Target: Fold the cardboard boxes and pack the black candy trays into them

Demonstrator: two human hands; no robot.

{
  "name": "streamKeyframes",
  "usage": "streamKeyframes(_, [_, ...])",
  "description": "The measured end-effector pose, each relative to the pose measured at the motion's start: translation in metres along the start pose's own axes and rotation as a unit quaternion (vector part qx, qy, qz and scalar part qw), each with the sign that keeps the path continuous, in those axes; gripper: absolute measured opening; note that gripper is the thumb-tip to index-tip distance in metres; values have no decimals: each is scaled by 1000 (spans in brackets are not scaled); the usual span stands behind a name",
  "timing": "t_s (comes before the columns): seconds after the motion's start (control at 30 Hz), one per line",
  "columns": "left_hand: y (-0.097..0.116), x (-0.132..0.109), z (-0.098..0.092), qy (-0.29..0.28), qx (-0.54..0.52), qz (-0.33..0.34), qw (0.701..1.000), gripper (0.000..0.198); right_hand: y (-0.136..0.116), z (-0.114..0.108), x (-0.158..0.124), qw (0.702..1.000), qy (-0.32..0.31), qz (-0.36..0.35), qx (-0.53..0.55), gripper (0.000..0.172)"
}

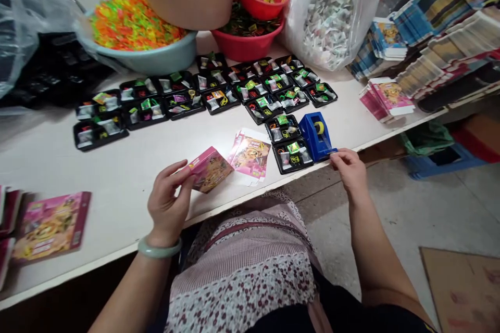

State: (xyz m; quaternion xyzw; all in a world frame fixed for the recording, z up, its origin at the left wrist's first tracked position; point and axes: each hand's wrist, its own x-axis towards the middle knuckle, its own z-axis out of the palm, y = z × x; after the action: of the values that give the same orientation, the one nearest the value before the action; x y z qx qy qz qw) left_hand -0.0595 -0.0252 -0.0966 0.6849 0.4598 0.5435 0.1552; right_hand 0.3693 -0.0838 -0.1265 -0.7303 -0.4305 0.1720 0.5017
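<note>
Pinched between the thumb and fingers of my left hand (170, 197) is a small pink printed box (213, 170), tilted just above the table. My right hand (349, 169) has its thumb and forefinger closed at the front end of a blue tape dispenser (316, 135); a tape end there is too small to make out. The dispenser carries a yellowish roll of tape (320, 128). Flat pink printed cartons (252, 156) lie in a loose pile between my hands. Beside the dispenser sits a black tray (292, 156) with small packets in its compartments.
Several filled black trays (183, 103) stand in rows behind. Further back are a blue basin (144, 60), a beige basin (191, 2), red basins (250, 41) and a plastic bag (332, 15). Pink boxes (50, 226) stand at left, a carton stack (386, 99) at right.
</note>
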Motion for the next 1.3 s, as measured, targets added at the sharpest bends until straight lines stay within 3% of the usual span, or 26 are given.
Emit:
streamKeyframes(0.1, [0, 0, -1, -14, -7, 10, 1000, 21, -1, -3, 0, 995, 26, -31, -94, 24])
streamKeyframes(0.23, [4, 0, 0, -28, 26, 53, 998, 24, -32, 4, -19, 991, -55, -30, -121, 21])
streamKeyframes(0.3, [9, -1, 0, -44, 43, 77, 995, 23, -64, 25, -39, 988, -155, -8, -13, 21])
streamKeyframes(0.33, [11, -2, 0, -54, 49, 87, 994, 22, -82, 41, -51, 972, -227, 9, 62, 21])
streamKeyframes(0.4, [15, -1, -2, -83, 67, 99, 989, 24, -121, 77, -72, 919, -348, 25, 185, 20])
streamKeyframes(0.5, [19, 3, -9, -138, 129, 124, 974, 41, -164, 132, -90, 856, -427, 46, 288, 24])
streamKeyframes(0.57, [22, 7, -15, -187, 171, 142, 957, 47, -176, 162, -93, 848, -433, 59, 300, 38])
streamKeyframes(0.67, [21, 11, -17, -236, 174, 143, 945, 44, -174, 187, -87, 876, -413, 34, 248, 58])
streamKeyframes(0.77, [15, 9, -12, -206, 96, 99, 969, 33, -165, 195, -76, 920, -368, -75, 111, 61])
streamKeyframes(0.87, [3, 4, -14, -154, 14, -18, 988, 19, -155, 201, -65, 913, -360, -187, -26, 43])
streamKeyframes(0.97, [-21, 0, -48, -129, -5, -116, 985, 23, -140, 214, -58, 880, -423, -215, 4, 37])
streamKeyframes(1.03, [-40, -6, -93, -69, 86, -151, 982, 33, -131, 223, -59, 870, -467, -147, 63, 39])
streamKeyframes(1.1, [-56, -18, -142, 5, 253, -198, 947, 35, -127, 230, -66, 858, -500, -43, 109, 41])
streamKeyframes(1.17, [-67, -33, -177, -7, 390, -254, 885, 24, -131, 239, -75, 838, -521, 46, 159, 41])
streamKeyframes(1.23, [-72, -45, -190, -47, 446, -286, 847, 17, -143, 252, -86, 814, -532, 102, 211, 40])
streamKeyframes(1.3, [-72, -52, -182, -75, 447, -285, 845, 18, -159, 272, -97, 795, -542, 131, 239, 41])
